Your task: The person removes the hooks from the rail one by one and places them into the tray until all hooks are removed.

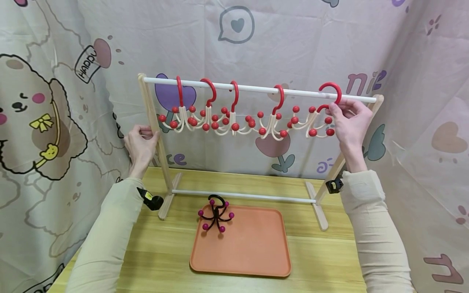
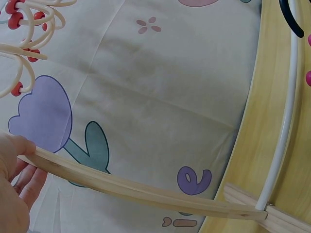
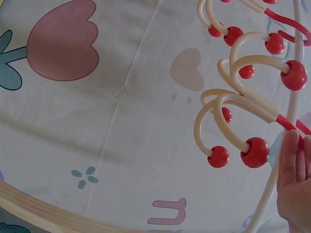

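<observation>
My left hand grips the wooden left post of a small rack, thumb and fingers on either side of it in the left wrist view. With my right hand I pinch the red hook of the rightmost claw-shaped hanger, near the right end of the white top rail. This hanger has cream curved arms tipped with red balls. Its hook curves over the rail, and its body tilts. Several matching hangers hang along the rail to the left, their arms close together.
An orange tray lies on the wood-grain table in front of the rack. On its back left corner stands a black claw hanger with magenta balls. A white lower bar joins the rack's feet. Printed curtains surround the table.
</observation>
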### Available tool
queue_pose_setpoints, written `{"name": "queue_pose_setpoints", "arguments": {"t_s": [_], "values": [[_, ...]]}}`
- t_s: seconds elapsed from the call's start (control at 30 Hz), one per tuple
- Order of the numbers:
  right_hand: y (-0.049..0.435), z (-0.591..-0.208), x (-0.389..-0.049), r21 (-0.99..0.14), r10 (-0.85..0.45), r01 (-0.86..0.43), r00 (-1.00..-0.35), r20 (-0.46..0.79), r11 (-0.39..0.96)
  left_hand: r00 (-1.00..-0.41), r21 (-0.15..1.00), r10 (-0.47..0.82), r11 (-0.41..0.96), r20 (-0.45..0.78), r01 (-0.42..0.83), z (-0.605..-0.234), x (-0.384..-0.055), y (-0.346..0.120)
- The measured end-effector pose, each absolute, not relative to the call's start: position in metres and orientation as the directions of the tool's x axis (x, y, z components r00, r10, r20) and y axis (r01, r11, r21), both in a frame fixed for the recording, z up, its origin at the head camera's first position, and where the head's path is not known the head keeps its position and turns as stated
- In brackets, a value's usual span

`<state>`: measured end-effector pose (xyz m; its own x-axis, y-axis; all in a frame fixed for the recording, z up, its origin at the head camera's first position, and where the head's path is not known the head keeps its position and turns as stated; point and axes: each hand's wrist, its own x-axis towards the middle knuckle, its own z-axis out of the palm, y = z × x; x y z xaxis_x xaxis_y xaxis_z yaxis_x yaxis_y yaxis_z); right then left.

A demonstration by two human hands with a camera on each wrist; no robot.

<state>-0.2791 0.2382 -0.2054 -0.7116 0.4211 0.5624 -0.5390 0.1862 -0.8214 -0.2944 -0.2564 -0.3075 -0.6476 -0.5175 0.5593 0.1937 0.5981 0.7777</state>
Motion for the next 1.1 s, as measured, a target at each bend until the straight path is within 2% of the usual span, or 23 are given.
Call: {"name": "queue_pose_setpoints", "arguments": {"t_s": [0.47, 0.73, 1.1], "values": [[0.248, -0.217, -0.27, -0.818, 0.446, -0.533, -0.692, 0.568, 0.215, -0.683, 0.812, -0.521, 0.552, 0.513, 0.189, -0.307, -0.293, -0.254], [0.252, -0.237, -0.264, -0.815, 0.45, -0.517, -0.682, 0.576, 0.261, -0.679, 0.808, -0.52, 0.556, 0.519, 0.192, -0.308, -0.293, -0.255], [0.252, -0.282, -0.262, -0.862, 0.386, -0.488, -0.774, 0.501, 0.14, -0.669, 0.803, -0.528, 0.568, 0.523, 0.179, -0.306, -0.292, -0.255]]}}
